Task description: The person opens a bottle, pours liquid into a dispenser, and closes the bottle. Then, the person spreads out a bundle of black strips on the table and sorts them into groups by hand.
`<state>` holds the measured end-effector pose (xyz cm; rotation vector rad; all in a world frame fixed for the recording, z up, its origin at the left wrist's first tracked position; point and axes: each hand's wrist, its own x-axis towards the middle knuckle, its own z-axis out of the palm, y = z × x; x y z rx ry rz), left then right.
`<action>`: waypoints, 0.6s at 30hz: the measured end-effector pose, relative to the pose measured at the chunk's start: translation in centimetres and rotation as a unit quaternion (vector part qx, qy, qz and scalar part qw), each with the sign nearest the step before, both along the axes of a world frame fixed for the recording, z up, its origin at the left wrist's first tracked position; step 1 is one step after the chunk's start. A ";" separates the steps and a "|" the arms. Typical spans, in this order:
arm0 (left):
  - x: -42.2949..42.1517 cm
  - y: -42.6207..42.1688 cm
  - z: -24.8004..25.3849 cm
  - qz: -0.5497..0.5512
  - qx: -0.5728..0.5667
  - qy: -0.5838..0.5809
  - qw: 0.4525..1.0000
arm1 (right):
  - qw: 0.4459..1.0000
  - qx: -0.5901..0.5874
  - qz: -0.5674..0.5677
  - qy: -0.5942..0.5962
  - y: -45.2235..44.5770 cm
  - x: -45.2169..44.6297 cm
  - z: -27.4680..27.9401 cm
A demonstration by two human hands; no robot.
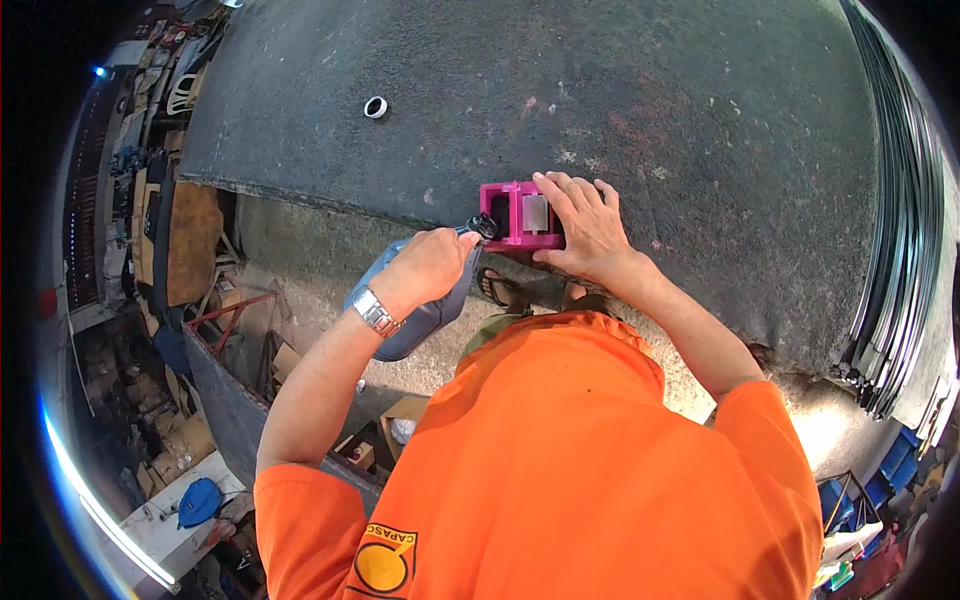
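My left hand (432, 268), with a metal watch on its wrist, is closed at the upper part of a blue-grey plastic jug (415, 325). The jug is tilted, and its black-smeared mouth (482, 228) is at the left edge of a pink plastic box (516, 240). In the box, a dark compartment lies on the left and a pale roller-like piece (535, 213) on the right. My right hand (590, 225) grips the box's right side, thumb in front and fingers at the back. Whether liquid is flowing cannot be made out.
A white cap (375, 107) with a dark inside lies on the dark worktable (650, 90). Long metal strips (895, 220) lie along the right edge. At lower left are a metal-sided bin (235, 390), cardboard boxes and a blue bag (200, 502).
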<state>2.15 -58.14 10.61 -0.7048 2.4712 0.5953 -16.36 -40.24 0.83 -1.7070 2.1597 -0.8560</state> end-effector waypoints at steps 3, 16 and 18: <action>-0.2 0.0 0.0 0.008 0.005 -0.011 1.000 | 1.000 -0.005 -0.001 0.002 0.0 0.0 -0.2; -0.3 -0.2 -0.2 -0.025 0.000 0.006 1.000 | 1.000 -0.007 -0.004 0.007 0.0 0.1 -0.2; -0.3 -0.3 -0.4 -0.036 -0.005 0.006 0.999 | 1.000 -0.009 -0.004 0.006 0.0 0.1 -0.1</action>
